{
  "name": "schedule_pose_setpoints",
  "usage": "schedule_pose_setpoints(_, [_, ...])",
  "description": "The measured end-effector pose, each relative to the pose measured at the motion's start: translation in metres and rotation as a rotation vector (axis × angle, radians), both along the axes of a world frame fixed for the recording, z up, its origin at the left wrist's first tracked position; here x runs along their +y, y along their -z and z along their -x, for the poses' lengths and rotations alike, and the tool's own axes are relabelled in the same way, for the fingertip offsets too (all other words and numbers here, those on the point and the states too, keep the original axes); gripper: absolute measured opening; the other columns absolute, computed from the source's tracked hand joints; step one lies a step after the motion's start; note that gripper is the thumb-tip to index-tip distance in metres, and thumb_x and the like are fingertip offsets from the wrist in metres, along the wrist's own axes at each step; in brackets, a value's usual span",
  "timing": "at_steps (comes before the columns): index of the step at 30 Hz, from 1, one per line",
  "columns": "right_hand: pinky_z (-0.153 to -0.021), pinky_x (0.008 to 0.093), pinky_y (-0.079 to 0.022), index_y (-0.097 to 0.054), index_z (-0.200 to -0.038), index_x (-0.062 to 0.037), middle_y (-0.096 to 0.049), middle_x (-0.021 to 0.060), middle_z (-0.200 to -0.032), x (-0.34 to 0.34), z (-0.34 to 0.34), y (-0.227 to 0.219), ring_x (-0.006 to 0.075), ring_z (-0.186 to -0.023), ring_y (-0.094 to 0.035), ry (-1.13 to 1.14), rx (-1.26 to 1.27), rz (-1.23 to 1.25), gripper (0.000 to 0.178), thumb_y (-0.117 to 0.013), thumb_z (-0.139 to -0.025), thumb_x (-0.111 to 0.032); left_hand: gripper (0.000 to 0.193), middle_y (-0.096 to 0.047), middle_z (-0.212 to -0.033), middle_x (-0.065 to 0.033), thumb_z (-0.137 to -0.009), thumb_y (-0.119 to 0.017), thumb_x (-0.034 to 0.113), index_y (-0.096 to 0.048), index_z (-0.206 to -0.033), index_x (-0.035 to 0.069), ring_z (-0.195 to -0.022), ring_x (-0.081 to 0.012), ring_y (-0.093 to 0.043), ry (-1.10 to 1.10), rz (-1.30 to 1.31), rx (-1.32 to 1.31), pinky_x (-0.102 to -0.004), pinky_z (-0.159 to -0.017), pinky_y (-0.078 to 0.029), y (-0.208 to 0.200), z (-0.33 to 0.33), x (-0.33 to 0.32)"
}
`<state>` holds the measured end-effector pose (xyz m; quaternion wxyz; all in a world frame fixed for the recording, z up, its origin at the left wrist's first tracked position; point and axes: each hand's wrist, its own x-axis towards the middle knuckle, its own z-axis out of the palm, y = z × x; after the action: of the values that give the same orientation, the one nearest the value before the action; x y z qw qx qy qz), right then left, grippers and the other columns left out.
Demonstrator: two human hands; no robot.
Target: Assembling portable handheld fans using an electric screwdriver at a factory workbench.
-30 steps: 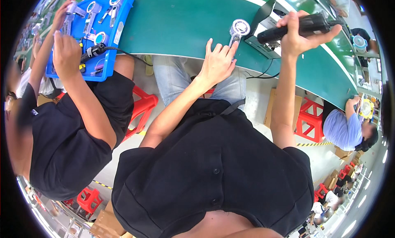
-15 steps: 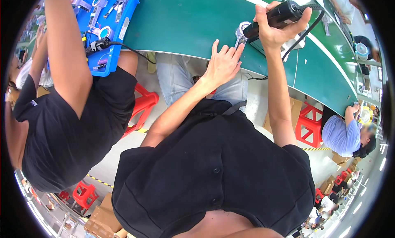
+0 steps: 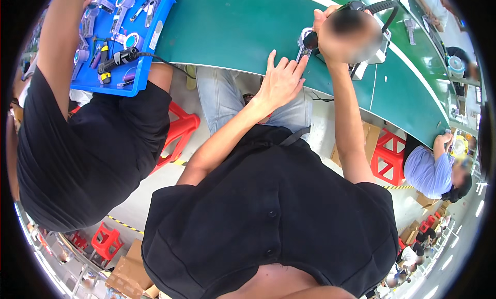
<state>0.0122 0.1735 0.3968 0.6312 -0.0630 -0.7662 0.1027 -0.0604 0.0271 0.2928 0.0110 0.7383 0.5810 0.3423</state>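
Observation:
A pale purple housing with a round ring head and a short handle (image 3: 304, 52), like a small hand-held fan's, lies near the front edge of the green table. My left hand (image 3: 279, 84) reaches over that edge with its fingers spread. One fingertip touches the lower end of the handle. In my right hand (image 3: 330, 50) is a black corded electric screwdriver (image 3: 310, 40), tilted, its front end over the housing beside the ring. Fingers wrap round its body. A blurred patch hides much of this hand and the tool's middle, and the bit's exact contact cannot be seen.
A blue tray (image 3: 142, 84) at the left holds several similar housings, another black screwdriver (image 3: 118, 60) and a yellow-black tool (image 3: 105, 61). A co-worker's arm (image 3: 61, 51) reaches over it. A pale box-like device (image 3: 380, 53) stands behind my right hand. The green table (image 3: 222, 28) runs across.
My right hand has turned and shifted slightly left and down with the screwdriver. My left hand stays nearly still. The co-worker's arm has moved left, uncovering more of the blue tray.

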Motion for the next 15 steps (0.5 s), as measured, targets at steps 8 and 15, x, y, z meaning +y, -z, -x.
schedule_pose_setpoints(8, [-0.052, 0.0245, -0.050, -0.019, -0.146, -0.0147, -0.065, 0.0114, -0.082, 0.001, -0.022, -0.007, 0.0136, -0.055, -0.060, -0.061, 0.180, 0.229, 0.098, -0.084, -0.075, 0.005, 0.069, -0.058, -0.091, -0.0085, -0.075, -0.069, 0.016, -0.050, -0.140, 0.002, -0.092, -0.0279, -0.056, -0.051, 0.021, 0.051, -0.0660, -0.105, -0.032, -0.003, 0.004, -0.005])
schedule_pose_setpoints(15, [-0.051, 0.0330, -0.055, -0.018, -0.143, -0.0228, -0.063, 0.0135, -0.081, 0.003, -0.103, -0.066, 0.0179, -0.053, -0.060, 0.158, 0.078, 0.256, 0.089, -0.072, -0.082, 0.013, 0.066, -0.058, -0.092, -0.0092, -0.078, -0.068, 0.015, -0.050, -0.140, 0.001, -0.092, -0.0278, -0.057, -0.048, 0.027, 0.028, -0.0628, -0.103, -0.035, -0.007, -0.003, -0.005])
